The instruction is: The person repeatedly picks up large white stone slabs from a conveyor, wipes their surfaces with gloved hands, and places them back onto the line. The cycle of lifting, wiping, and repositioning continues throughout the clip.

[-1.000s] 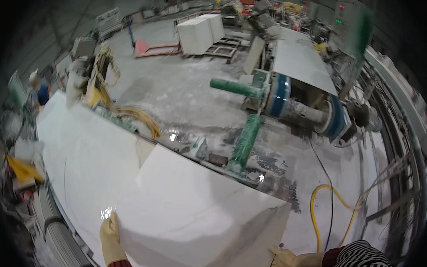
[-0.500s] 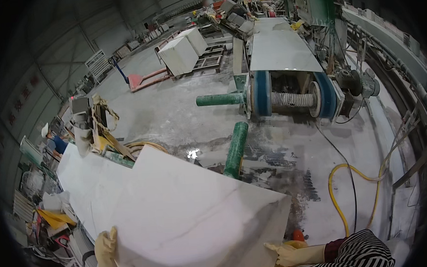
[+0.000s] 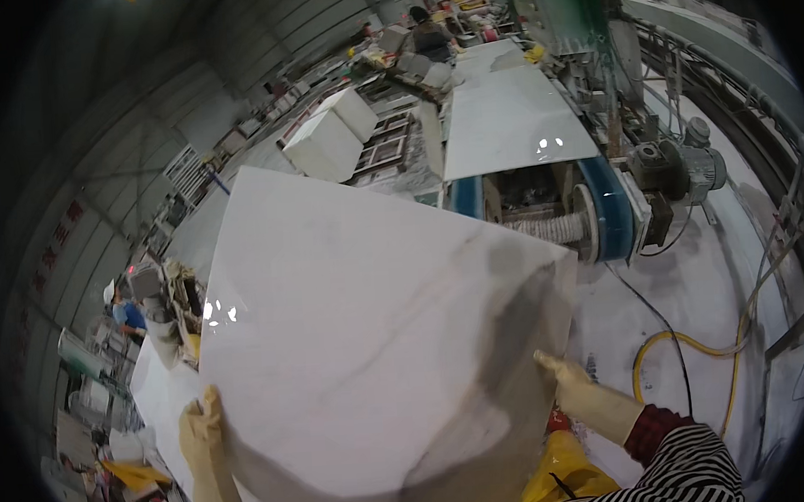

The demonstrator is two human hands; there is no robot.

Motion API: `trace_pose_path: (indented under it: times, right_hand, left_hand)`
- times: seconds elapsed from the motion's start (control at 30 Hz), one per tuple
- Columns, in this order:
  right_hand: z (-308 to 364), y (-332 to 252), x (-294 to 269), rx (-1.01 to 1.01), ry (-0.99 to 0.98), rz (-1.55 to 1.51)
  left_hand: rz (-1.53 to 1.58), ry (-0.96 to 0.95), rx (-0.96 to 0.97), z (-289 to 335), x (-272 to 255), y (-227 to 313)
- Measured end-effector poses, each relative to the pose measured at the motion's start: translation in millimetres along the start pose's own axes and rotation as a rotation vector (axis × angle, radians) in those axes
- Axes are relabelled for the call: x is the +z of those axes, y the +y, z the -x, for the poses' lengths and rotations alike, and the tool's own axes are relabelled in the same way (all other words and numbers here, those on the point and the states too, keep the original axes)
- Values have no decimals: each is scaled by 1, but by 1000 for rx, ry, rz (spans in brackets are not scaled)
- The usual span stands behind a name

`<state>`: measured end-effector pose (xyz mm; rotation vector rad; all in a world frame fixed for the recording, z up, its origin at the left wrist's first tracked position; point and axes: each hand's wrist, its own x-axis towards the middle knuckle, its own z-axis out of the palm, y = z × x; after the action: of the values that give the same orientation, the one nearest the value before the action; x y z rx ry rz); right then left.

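A large square slab (image 3: 361, 336), white and polished with grey veining, fills the space before me. My left hand (image 3: 204, 438), in a cream rubber glove, grips its left edge, thumb on the face and the other fingers hidden. At the right edge my right hand (image 3: 588, 394), gloved alike, holds the slab the same way, its fingers partly behind it. Beyond the slab's far corner stands a conveyor with blue belts (image 3: 613, 209) and a ribbed roller. Another white slab (image 3: 518, 115) lies flat on that conveyor.
Left of my slab, another white slab (image 3: 160, 381) lies by a machine (image 3: 158, 298). A person in a white cap (image 3: 128, 312) is farther left. Stacked slabs (image 3: 324, 145) stand on a rack ahead. At right are a motor (image 3: 682, 169) and a yellow hose (image 3: 644, 365) on the floor.
Both hands have raised the slab and carried it forward, away from the other slab at left. It now hides the green rollers, and my view has shifted closer to the conveyor.
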<state>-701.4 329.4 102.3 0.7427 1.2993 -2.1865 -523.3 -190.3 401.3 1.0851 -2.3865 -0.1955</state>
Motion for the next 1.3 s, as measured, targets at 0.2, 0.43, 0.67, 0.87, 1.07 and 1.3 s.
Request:
trace_pose_path:
  times: [0.2, 0.43, 0.67, 0.87, 1.07, 1.3]
  right_hand:
    - [-88, -188, -72, -248, 2, 156]
    - [-101, -327, -124, -213, 281, 402]
    - [-173, -290, -201, -122, 278, 409]
    - [-200, -294, -199, -81, 364, 426]
    - [-249, -290, -256, -532, 79, 979]
    - [-272, -275, -292, -256, 514, 388]
  left_hand:
    - [149, -153, -117, 20, 150, 109]
    - [415, -474, -382, 89, 297, 206]
    - [274, -771, -322, 96, 415, 200]
    - [77, -920, -186, 76, 454, 226]
    - [44, -1006, -20, 36, 461, 281]
    - [36, -1067, -17, -7, 479, 329]
